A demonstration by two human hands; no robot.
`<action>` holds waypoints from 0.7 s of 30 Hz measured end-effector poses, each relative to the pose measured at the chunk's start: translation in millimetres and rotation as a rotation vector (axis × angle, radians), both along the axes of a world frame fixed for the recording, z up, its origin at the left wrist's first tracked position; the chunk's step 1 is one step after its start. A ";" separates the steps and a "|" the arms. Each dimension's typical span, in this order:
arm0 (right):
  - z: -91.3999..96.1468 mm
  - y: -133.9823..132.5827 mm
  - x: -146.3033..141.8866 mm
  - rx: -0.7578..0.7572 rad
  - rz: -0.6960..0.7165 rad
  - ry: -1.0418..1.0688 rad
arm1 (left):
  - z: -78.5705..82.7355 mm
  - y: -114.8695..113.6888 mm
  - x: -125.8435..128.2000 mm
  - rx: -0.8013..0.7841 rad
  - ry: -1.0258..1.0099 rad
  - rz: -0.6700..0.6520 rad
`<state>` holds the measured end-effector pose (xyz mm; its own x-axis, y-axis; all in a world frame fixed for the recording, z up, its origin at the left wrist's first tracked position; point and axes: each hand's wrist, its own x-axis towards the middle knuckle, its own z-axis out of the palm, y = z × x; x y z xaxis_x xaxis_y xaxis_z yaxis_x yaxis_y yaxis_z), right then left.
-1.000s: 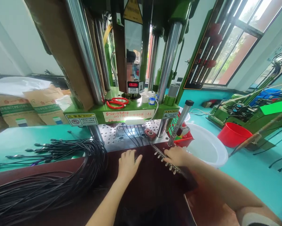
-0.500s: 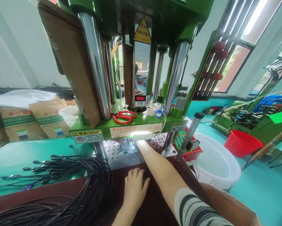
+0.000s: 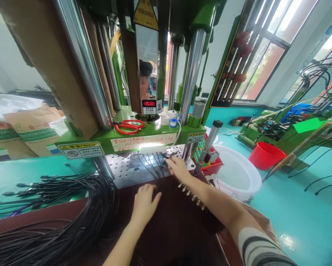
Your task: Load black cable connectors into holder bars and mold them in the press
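Note:
My left hand (image 3: 145,202) lies on the dark red table (image 3: 179,225), thumb apart from the lightly bent fingers, nothing seen in it. Forward and right of it, my right hand (image 3: 178,169) reaches over the press's perforated metal plate (image 3: 118,166) with its fingers pinched. A thin dark piece shows at those fingertips; its kind is unclear. Several black cables (image 3: 151,168) run from the lit mould block (image 3: 136,159) toward the table's edge. Under my right forearm is a row of small metal connector ends (image 3: 190,193).
A bundle of black cables (image 3: 99,199) covers the table's left. Red-handled scissors (image 3: 129,126) and a blue-and-white spool (image 3: 173,122) rest on the green press platen (image 3: 154,130). Steel columns (image 3: 193,70) flank the workspace. Right stand a white tub (image 3: 235,173) and red bucket (image 3: 265,155).
My right hand has drawn back from under the press light and now shows at the plate's right. More cables and the connector row have come into view. The camera has shifted.

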<state>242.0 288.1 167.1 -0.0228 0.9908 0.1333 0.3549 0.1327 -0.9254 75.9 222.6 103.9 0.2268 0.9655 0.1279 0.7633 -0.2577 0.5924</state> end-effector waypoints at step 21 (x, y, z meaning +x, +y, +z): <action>19.5 -14.5 58.3 0.027 0.165 -0.378 | 16.2 67.3 21.6 -0.834 -1.591 -0.012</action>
